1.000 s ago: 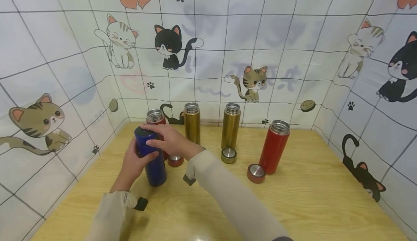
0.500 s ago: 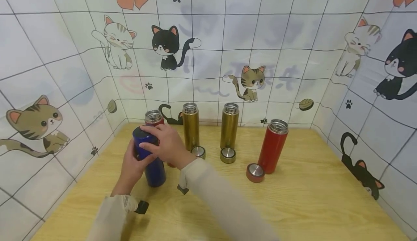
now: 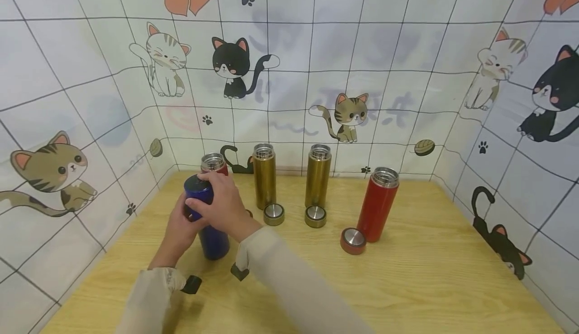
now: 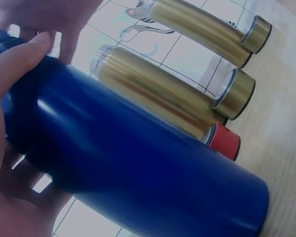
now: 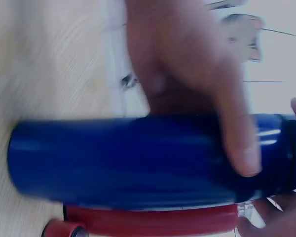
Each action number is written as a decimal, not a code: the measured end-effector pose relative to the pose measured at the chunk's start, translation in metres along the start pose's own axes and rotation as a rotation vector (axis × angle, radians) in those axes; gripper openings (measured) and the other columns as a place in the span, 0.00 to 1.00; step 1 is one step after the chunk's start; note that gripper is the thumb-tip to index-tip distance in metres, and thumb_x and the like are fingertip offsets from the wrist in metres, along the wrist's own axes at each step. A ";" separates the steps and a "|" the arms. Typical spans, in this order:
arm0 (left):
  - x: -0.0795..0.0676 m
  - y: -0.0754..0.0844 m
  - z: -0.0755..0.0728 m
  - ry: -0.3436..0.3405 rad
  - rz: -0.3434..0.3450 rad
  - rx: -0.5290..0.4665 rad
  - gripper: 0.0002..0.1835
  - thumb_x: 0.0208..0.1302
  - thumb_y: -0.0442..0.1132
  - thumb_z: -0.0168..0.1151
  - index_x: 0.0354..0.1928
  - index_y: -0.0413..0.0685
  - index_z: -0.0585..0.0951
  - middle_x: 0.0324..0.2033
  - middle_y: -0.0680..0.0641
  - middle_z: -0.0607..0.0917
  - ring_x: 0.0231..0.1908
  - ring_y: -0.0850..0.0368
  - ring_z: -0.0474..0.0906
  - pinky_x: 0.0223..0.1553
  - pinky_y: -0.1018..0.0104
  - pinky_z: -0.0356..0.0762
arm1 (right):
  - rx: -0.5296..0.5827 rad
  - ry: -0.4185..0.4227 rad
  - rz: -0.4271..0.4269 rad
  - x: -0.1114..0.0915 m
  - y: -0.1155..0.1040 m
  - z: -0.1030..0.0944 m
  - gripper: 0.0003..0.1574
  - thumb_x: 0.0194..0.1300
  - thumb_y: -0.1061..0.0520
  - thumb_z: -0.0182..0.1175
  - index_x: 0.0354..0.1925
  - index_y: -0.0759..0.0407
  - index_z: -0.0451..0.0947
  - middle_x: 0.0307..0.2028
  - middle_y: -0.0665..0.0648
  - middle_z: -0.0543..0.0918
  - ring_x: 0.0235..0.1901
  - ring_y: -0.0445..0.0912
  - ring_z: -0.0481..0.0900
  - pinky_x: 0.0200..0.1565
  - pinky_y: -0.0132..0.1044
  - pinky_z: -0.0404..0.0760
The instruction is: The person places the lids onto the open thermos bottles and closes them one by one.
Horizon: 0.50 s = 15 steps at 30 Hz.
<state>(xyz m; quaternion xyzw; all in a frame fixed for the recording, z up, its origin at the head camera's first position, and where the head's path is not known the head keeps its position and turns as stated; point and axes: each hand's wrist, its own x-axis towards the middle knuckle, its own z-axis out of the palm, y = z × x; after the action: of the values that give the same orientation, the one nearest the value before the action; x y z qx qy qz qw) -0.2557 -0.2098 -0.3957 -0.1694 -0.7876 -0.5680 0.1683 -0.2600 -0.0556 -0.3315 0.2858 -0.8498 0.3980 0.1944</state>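
A blue thermos bottle (image 3: 214,243) stands upright on the table's left side. My left hand (image 3: 175,231) grips its upper body, the thumb lying across the front in both wrist views. On top sits the blue cap (image 3: 193,187), and my right hand (image 3: 226,204) holds it with fingers curled over the rim. Close behind is an uncapped red thermos (image 3: 213,161), mostly covered by the hands and the blue bottle. Its red cap (image 4: 224,141) shows beside the blue bottle in the left wrist view.
Two uncapped gold thermoses, one left (image 3: 265,178) and one right (image 3: 318,176), stand at the back. Each has a gold cap, left (image 3: 274,214) and right (image 3: 315,217), before it. Farther right stands another open red thermos (image 3: 379,203) with its red cap (image 3: 353,241). Cat-patterned walls enclose the table.
My right hand has turned around the blue cap, its wrist swinging left and toward me. The left gold cap has come into view. My left hand stays on the bottle.
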 end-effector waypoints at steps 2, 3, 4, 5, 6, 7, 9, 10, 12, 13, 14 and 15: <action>0.001 -0.001 -0.004 -0.036 -0.011 -0.010 0.43 0.60 0.34 0.69 0.74 0.48 0.56 0.63 0.39 0.70 0.58 0.50 0.70 0.53 0.63 0.75 | 0.168 -0.076 0.044 0.000 0.000 -0.004 0.33 0.64 0.47 0.64 0.65 0.49 0.68 0.60 0.49 0.74 0.57 0.43 0.71 0.55 0.37 0.75; 0.001 -0.002 -0.006 -0.052 -0.019 -0.015 0.44 0.60 0.35 0.69 0.74 0.49 0.56 0.63 0.40 0.71 0.58 0.51 0.71 0.52 0.66 0.75 | 0.238 -0.111 0.063 0.000 0.001 -0.007 0.33 0.65 0.49 0.64 0.66 0.48 0.68 0.60 0.49 0.74 0.57 0.43 0.72 0.54 0.38 0.75; 0.002 -0.002 -0.008 -0.066 -0.027 -0.021 0.43 0.60 0.35 0.69 0.74 0.49 0.56 0.63 0.40 0.71 0.58 0.51 0.71 0.51 0.68 0.75 | 0.288 -0.139 0.067 0.001 0.002 -0.010 0.33 0.65 0.52 0.64 0.67 0.47 0.68 0.61 0.49 0.73 0.57 0.43 0.73 0.54 0.38 0.75; 0.002 -0.002 -0.010 -0.075 -0.035 -0.023 0.43 0.60 0.36 0.69 0.74 0.50 0.56 0.62 0.40 0.71 0.58 0.51 0.72 0.51 0.69 0.75 | 0.320 -0.165 0.061 0.001 0.004 -0.012 0.33 0.65 0.53 0.64 0.67 0.46 0.67 0.61 0.49 0.74 0.57 0.42 0.74 0.54 0.37 0.75; 0.002 -0.002 -0.011 -0.085 -0.041 -0.022 0.44 0.60 0.37 0.69 0.74 0.51 0.56 0.62 0.40 0.72 0.58 0.51 0.72 0.52 0.66 0.75 | 0.340 -0.189 0.052 0.002 0.006 -0.014 0.33 0.65 0.54 0.64 0.67 0.45 0.67 0.61 0.49 0.74 0.56 0.42 0.75 0.54 0.37 0.75; 0.002 -0.002 -0.013 -0.091 -0.043 -0.017 0.44 0.61 0.38 0.69 0.74 0.51 0.56 0.62 0.40 0.72 0.58 0.50 0.72 0.53 0.63 0.76 | 0.346 -0.207 0.034 0.003 0.008 -0.017 0.33 0.65 0.55 0.64 0.67 0.45 0.68 0.60 0.50 0.75 0.55 0.41 0.75 0.54 0.36 0.75; 0.003 -0.001 -0.014 -0.099 -0.047 -0.011 0.44 0.61 0.38 0.69 0.74 0.51 0.56 0.62 0.40 0.72 0.58 0.49 0.73 0.54 0.57 0.75 | 0.326 -0.226 -0.004 0.005 0.012 -0.020 0.33 0.65 0.55 0.64 0.67 0.45 0.69 0.59 0.51 0.76 0.55 0.40 0.75 0.54 0.34 0.75; 0.003 -0.001 -0.013 -0.101 -0.046 -0.012 0.43 0.61 0.39 0.69 0.74 0.51 0.56 0.61 0.40 0.73 0.58 0.48 0.73 0.54 0.55 0.75 | 0.306 -0.228 -0.025 0.005 0.014 -0.021 0.33 0.65 0.54 0.65 0.67 0.46 0.69 0.59 0.51 0.76 0.55 0.40 0.75 0.54 0.33 0.74; 0.003 -0.001 -0.012 -0.102 -0.044 -0.018 0.43 0.61 0.38 0.69 0.74 0.51 0.56 0.61 0.41 0.73 0.57 0.50 0.73 0.54 0.57 0.75 | 0.252 -0.215 -0.060 0.006 0.017 -0.022 0.33 0.65 0.52 0.65 0.66 0.46 0.70 0.58 0.50 0.76 0.54 0.39 0.74 0.55 0.33 0.73; 0.004 -0.001 -0.011 -0.103 -0.041 -0.028 0.43 0.61 0.38 0.69 0.74 0.51 0.56 0.61 0.41 0.73 0.57 0.51 0.73 0.53 0.59 0.76 | 0.220 -0.200 -0.072 0.006 0.018 -0.022 0.33 0.64 0.51 0.65 0.66 0.46 0.71 0.58 0.50 0.76 0.55 0.39 0.72 0.56 0.33 0.72; 0.005 -0.001 -0.009 -0.104 -0.036 -0.036 0.43 0.61 0.37 0.69 0.73 0.51 0.56 0.61 0.41 0.72 0.57 0.52 0.73 0.53 0.62 0.76 | 0.185 -0.181 -0.081 0.006 0.019 -0.022 0.32 0.64 0.50 0.66 0.66 0.46 0.71 0.58 0.49 0.76 0.56 0.39 0.71 0.57 0.35 0.70; 0.005 -0.001 -0.008 -0.104 -0.033 -0.046 0.43 0.61 0.37 0.69 0.73 0.51 0.56 0.62 0.41 0.72 0.57 0.53 0.73 0.52 0.65 0.75 | 0.153 -0.159 -0.088 0.005 0.020 -0.021 0.32 0.64 0.49 0.66 0.65 0.46 0.72 0.58 0.48 0.76 0.56 0.39 0.70 0.58 0.36 0.69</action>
<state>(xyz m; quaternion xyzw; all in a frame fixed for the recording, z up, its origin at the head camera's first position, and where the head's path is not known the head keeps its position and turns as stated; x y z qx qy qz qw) -0.2606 -0.2171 -0.3922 -0.1897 -0.7849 -0.5788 0.1138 -0.2742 -0.0302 -0.3267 0.3677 -0.8162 0.4288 0.1213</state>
